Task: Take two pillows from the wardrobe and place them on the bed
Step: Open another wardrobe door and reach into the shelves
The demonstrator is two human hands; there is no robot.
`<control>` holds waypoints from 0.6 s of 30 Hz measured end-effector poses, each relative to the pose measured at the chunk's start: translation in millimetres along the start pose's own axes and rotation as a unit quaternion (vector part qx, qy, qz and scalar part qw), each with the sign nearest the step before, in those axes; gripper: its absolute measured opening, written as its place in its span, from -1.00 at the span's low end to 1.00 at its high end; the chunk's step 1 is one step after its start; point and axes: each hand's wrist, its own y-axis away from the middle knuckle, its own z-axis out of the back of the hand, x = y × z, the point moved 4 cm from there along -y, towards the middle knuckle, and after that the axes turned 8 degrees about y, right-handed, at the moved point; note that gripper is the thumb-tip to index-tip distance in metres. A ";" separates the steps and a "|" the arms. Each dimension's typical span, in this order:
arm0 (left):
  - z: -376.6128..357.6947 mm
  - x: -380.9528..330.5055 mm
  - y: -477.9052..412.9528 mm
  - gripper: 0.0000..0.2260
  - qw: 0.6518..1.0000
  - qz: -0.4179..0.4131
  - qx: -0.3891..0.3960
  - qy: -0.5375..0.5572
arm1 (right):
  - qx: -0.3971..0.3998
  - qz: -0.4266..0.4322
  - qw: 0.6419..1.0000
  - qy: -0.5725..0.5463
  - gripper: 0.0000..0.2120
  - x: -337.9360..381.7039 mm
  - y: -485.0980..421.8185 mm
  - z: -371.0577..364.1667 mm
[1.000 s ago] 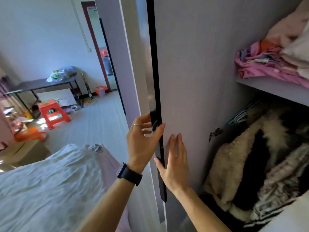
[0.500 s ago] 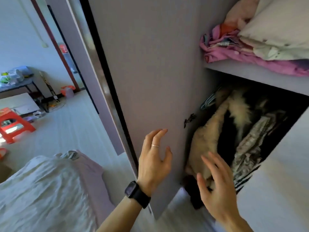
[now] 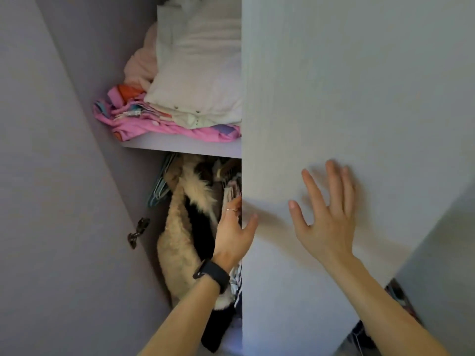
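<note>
Two white pillows lie stacked on the wardrobe's upper shelf (image 3: 185, 146): the lower pillow (image 3: 195, 83) rests on folded pink cloth, the upper pillow (image 3: 205, 29) sits on top, and both are partly hidden behind the right wardrobe door (image 3: 347, 86). My left hand (image 3: 232, 235), with a ring and a black watch, grips that door's left edge, fingers behind it and thumb on the front. My right hand (image 3: 326, 217) lies flat on the door's face with fingers spread. The bed is out of view.
The left wardrobe door (image 3: 51, 201) stands swung open at the left, its hinge (image 3: 137, 232) showing. Below the shelf hang a beige furry coat (image 3: 180, 240), dark clothes and hangers (image 3: 162, 186). Folded pink clothes (image 3: 144, 122) lie under the pillows.
The view has swung right, from the left door and room to the wardrobe's inside. My left hand moved onto the right door's edge and my right hand onto its face.
</note>
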 end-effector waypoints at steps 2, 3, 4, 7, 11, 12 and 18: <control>-2.0 1.2 -13.1 -0.75 1.000 0.003 -0.006 0.011 | 0.008 -0.005 0.998 0.055 -0.45 -7.9 2.2 -17.1; -1.3 4.2 -17.4 -0.79 1.000 0.009 -0.003 0.002 | 0.011 -0.001 0.997 0.081 -0.42 -11.5 8.5 -26.7; -0.8 8.4 -20.7 -0.79 1.000 0.016 0.005 -0.003 | 0.009 0.008 0.994 0.105 -0.41 -14.5 15.7 -36.3; 1.3 18.2 -25.3 -0.82 0.999 0.033 0.017 0.027 | -0.003 0.010 0.988 0.152 -0.38 -21.9 31.5 -57.3; 6.6 20.0 -26.1 -0.82 0.995 0.056 0.024 0.082 | 0.002 0.010 0.984 0.176 -0.37 -19.3 32.2 -56.7; 8.9 19.2 -25.0 -0.82 0.992 0.062 0.027 0.105 | 0.004 0.010 0.985 0.174 -0.39 -17.3 33.6 -53.4; 33.9 6.2 -3.7 -0.88 0.984 0.064 0.089 0.143 | 0.025 -0.074 0.988 0.130 -0.38 10.4 56.5 -32.0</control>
